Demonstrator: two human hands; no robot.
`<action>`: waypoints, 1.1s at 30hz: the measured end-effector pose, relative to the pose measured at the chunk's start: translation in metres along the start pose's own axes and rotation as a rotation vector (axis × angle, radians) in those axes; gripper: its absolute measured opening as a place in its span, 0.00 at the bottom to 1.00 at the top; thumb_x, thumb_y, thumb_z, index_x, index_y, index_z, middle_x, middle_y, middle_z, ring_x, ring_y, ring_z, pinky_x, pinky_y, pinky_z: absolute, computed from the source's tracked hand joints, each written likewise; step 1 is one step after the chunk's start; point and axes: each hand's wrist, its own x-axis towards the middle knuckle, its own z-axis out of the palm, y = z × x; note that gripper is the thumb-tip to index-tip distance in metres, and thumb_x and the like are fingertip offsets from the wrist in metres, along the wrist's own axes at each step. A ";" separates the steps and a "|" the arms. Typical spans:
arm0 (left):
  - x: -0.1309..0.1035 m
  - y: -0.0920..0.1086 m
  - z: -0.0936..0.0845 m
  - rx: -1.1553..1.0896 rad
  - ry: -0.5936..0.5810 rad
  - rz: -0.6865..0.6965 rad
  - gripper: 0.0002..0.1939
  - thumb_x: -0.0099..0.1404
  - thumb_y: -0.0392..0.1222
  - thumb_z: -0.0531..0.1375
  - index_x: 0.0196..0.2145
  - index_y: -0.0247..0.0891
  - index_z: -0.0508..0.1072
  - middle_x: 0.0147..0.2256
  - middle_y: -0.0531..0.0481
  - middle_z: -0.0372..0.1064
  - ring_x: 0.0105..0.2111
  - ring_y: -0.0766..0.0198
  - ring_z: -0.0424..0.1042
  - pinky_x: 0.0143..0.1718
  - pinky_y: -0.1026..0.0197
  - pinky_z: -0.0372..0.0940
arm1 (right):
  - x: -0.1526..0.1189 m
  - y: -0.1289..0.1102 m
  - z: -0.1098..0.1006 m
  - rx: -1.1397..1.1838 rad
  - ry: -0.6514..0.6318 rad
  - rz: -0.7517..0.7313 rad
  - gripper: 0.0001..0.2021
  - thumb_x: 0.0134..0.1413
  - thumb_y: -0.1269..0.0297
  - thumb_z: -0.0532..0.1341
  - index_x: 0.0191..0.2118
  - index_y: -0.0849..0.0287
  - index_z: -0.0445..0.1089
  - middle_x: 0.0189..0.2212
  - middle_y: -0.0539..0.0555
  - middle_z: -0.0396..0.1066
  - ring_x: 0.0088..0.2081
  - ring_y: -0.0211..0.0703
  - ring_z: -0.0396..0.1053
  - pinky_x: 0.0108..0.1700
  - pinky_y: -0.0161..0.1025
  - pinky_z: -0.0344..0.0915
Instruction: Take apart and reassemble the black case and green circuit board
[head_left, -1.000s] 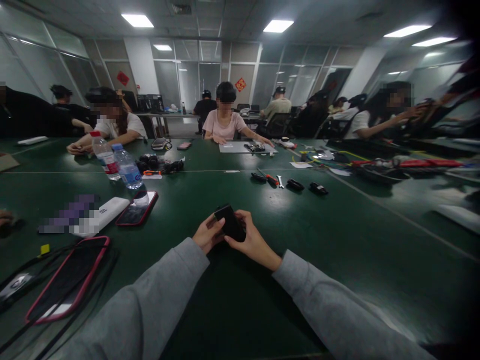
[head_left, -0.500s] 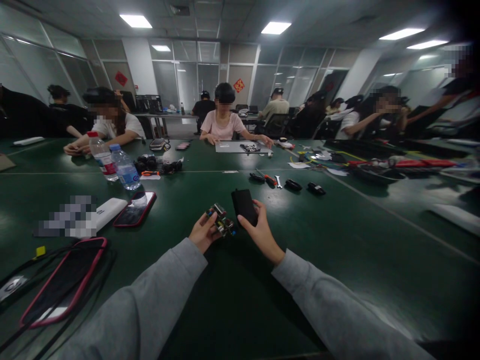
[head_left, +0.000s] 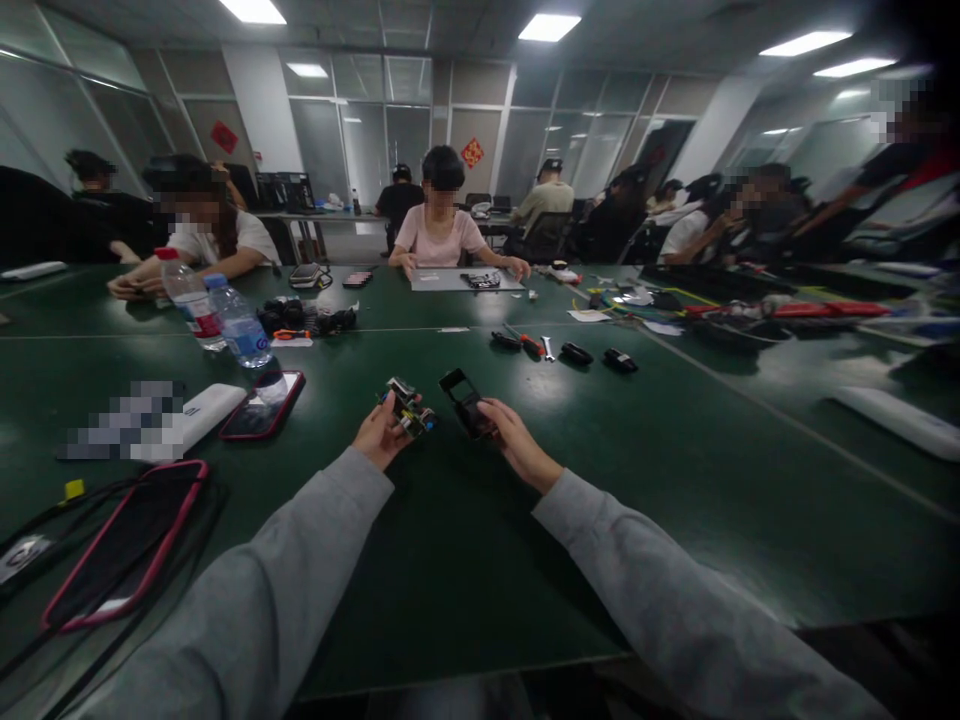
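Note:
My left hand [head_left: 381, 432] grips a circuit board [head_left: 409, 408] crowded with small parts, one of them blue at its right end. Just to the right, my right hand [head_left: 516, 436] holds a black case [head_left: 463, 402] by its lower right side, fingers closed on it. An opening or recess shows in the upper part of the case. A narrow gap separates case and board, both held above the green table [head_left: 465, 560].
Ahead lie black objects [head_left: 576, 353], an orange screwdriver [head_left: 532, 346] and a wrench [head_left: 548, 349]. On the left are two bottles [head_left: 238, 325], a phone [head_left: 262, 405], a red-edged phone [head_left: 127, 545] and cables. A person [head_left: 441, 225] sits opposite.
The black case has turned in my right hand, so its recessed side now shows. Both hands appear slightly further left and higher as the camera view shifted.

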 end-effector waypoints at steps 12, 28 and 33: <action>0.005 0.000 -0.006 -0.013 -0.022 -0.024 0.26 0.56 0.53 0.60 0.48 0.38 0.66 0.43 0.44 0.71 0.35 0.61 0.74 0.29 0.63 0.70 | 0.015 0.017 -0.013 -0.460 -0.038 -0.192 0.18 0.58 0.52 0.52 0.49 0.56 0.67 0.44 0.52 0.66 0.46 0.43 0.63 0.52 0.43 0.57; 0.003 -0.006 0.000 0.000 0.042 -0.067 0.22 0.53 0.51 0.63 0.42 0.36 0.65 0.37 0.43 0.70 0.33 0.60 0.74 0.31 0.59 0.71 | 0.033 0.018 -0.034 -0.735 -0.068 -0.304 0.16 0.56 0.55 0.54 0.44 0.56 0.70 0.39 0.52 0.69 0.44 0.44 0.61 0.49 0.45 0.57; -0.006 -0.002 0.010 0.041 0.068 -0.038 0.20 0.52 0.49 0.64 0.39 0.36 0.67 0.36 0.44 0.69 0.32 0.61 0.73 0.29 0.61 0.71 | 0.014 -0.008 -0.020 -0.780 0.257 -0.531 0.17 0.58 0.56 0.53 0.51 0.55 0.64 0.46 0.55 0.64 0.50 0.48 0.57 0.53 0.51 0.53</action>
